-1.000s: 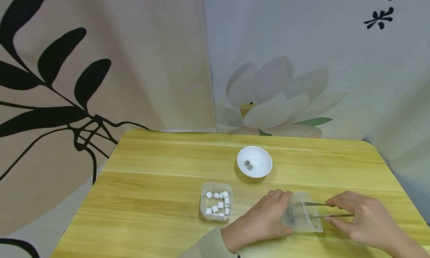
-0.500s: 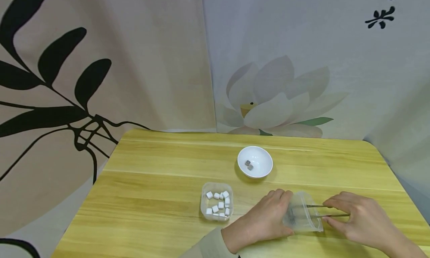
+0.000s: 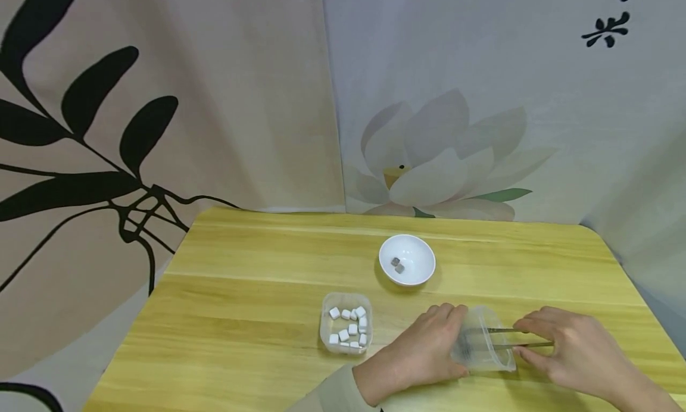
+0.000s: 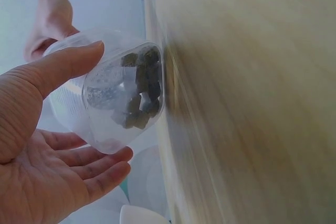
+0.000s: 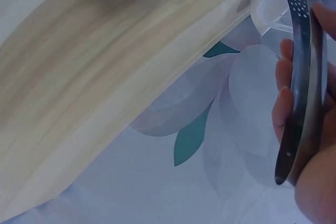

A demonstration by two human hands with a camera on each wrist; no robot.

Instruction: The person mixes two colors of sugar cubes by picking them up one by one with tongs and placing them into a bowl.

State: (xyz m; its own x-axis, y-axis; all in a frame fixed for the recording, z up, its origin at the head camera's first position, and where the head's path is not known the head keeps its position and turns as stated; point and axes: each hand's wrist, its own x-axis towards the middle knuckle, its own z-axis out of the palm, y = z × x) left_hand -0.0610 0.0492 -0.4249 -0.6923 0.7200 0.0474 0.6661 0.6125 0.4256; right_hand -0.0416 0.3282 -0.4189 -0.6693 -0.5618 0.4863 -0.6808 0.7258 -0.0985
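My left hand holds a clear plastic container tipped on its side on the table, mouth facing right. Thumb and fingers lie on opposite sides of it in the left wrist view. Several dark grey-brown cubes are piled along its lower wall, seen through the plastic. With my right hand I grip metal tongs, whose perforated end reaches into the container's mouth. The two tong arms stand apart in the head view. Whether the tips touch a cube cannot be made out.
Farther back stands a white bowl with two small grey cubes in it. Left of my left hand sits a square clear tub of several white cubes. A printed curtain hangs behind the wooden table.
My right hand has shifted slightly left, carrying the tongs a little deeper into the container. The left hand and the container stay where they were.
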